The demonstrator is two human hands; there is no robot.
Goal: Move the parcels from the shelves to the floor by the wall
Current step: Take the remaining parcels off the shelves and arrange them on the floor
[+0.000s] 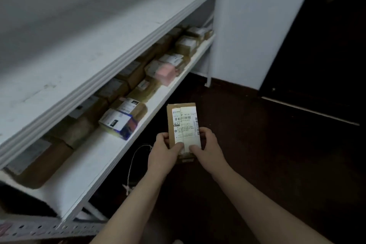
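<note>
A small brown cardboard parcel with a white shipping label is held upright in front of me, above the dark floor. My left hand grips its lower left edge, thumb on the label. My right hand grips its lower right edge the same way. On the lower white shelf to the left lie several more parcels, among them a white-and-blue box, a pink-labelled parcel and a large brown box.
The upper shelf board is bare and overhangs the parcels. A white wall stands behind the shelf's far end, with a dark door to its right. Dark floor spreads right. A white cord hangs under the shelf.
</note>
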